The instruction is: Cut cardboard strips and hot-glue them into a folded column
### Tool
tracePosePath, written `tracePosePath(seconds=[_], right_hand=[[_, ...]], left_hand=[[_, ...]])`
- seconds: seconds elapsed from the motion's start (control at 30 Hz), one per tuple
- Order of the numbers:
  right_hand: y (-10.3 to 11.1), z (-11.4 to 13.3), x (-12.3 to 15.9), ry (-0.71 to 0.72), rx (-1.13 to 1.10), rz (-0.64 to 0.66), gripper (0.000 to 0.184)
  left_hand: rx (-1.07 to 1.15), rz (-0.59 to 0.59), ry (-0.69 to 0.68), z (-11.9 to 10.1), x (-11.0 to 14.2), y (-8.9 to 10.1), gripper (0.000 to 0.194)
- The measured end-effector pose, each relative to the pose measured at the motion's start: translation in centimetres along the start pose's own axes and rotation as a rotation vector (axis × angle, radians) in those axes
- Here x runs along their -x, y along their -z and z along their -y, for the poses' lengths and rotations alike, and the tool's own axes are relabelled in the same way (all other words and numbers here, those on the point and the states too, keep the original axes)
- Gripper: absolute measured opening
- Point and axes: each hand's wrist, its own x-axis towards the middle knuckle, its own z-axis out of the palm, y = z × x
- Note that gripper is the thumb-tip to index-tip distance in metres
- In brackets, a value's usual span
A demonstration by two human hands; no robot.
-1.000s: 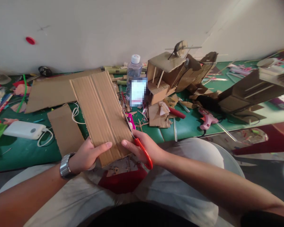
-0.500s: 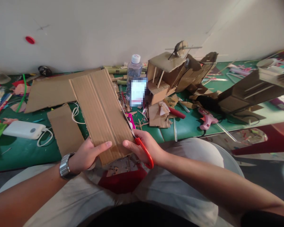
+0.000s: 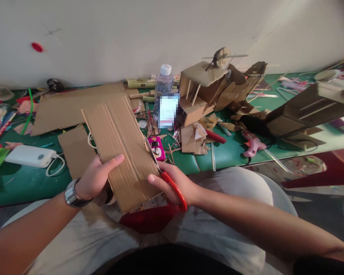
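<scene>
A long piece of corrugated cardboard (image 3: 117, 141) is held tilted over my lap and the table edge. My left hand (image 3: 96, 175) grips its left edge, thumb on top and the other fingers hidden beneath. My right hand (image 3: 174, 181) is closed around red-handled scissors (image 3: 174, 187) at the cardboard's right edge. The scissor blades lie along that edge, partly covered by the board. Below the board's far end, a bigger cardboard sheet (image 3: 65, 107) and a smaller cardboard piece (image 3: 76, 149) lie on the green table.
Beyond my hands stand a plastic bottle (image 3: 164, 82), a lit, blurred-out screen (image 3: 167, 110) and a cardboard model (image 3: 200, 88). A pink glue gun (image 3: 253, 145) lies at the right, near another cardboard structure (image 3: 306, 110). A white power bank (image 3: 31, 156) with a cable sits left.
The cardboard has shifted down and toward me. My left hand has moved up and left along its edge. The scissors stay at the right edge, and more of a pink box shows behind them.
</scene>
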Motion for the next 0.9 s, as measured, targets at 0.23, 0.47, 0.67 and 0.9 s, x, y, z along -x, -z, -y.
tracePosePath(seconds=[0.23, 0.47, 0.67, 0.9], right_hand=[[0.0, 0.1, 0.1, 0.042, -0.047, 0.048, 0.053], [0.0, 0.3, 0.1, 0.087, -0.036, 0.121, 0.042], [-0.2, -0.2, -0.1, 0.038, 0.087, 0.059, 0.051], [-0.5, -0.7, -0.3, -0.018, 0.01, 0.014, 0.065]], left_hand=[[-0.022, 0.015, 0.005, -0.3, 0.2, 0.2, 0.057], [-0.077, 0.048, -0.012, -0.8, 0.1, 0.5, 0.058], [-0.108, 0.053, -0.033, -0.8, -0.1, 0.6, 0.058], [-0.086, 0.03, -0.032, -0.6, 0.0, 0.4, 0.058]])
